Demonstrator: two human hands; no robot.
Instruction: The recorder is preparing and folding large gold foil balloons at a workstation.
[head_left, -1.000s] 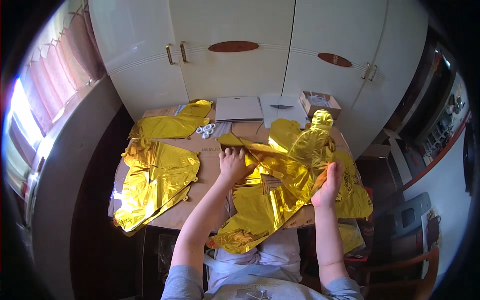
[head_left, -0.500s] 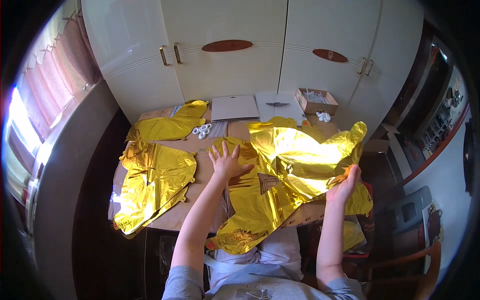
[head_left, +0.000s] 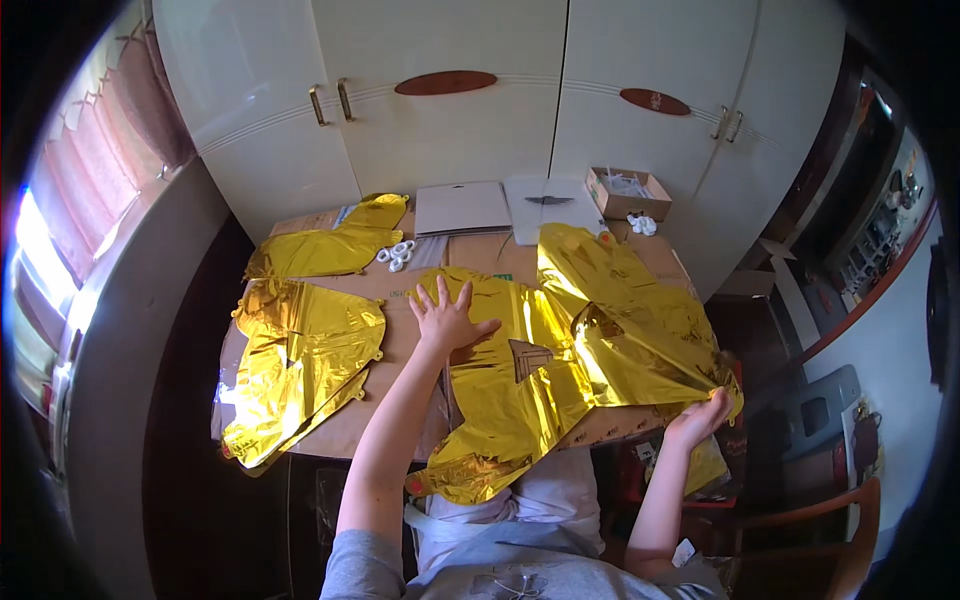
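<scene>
A large flat gold foil balloon (head_left: 505, 395) is spread over the cardboard-covered table in front of me, its near end hanging over the front edge. My left hand (head_left: 447, 318) lies flat on its left part with fingers spread. At the right, my right hand (head_left: 700, 418) pinches the balloon's near right corner and pulls it low by the table edge. Folds and bright creases run across the foil between my hands. Whether the right part is a separate foil sheet, I cannot tell. Another flat gold foil balloon (head_left: 315, 335) lies to the left.
A third gold foil piece (head_left: 325, 250) lies at the back left, near white rings (head_left: 397, 256). Behind are a grey flat board (head_left: 462, 208), an open box (head_left: 628, 192) of clear items and a small white bundle (head_left: 642, 225). A wooden chair (head_left: 860, 530) stands right, cabinets (head_left: 440, 130) behind.
My right hand has moved down and slightly right, bringing the raised foil down flat onto the right side of the table. My left hand stays pressed on the foil.
</scene>
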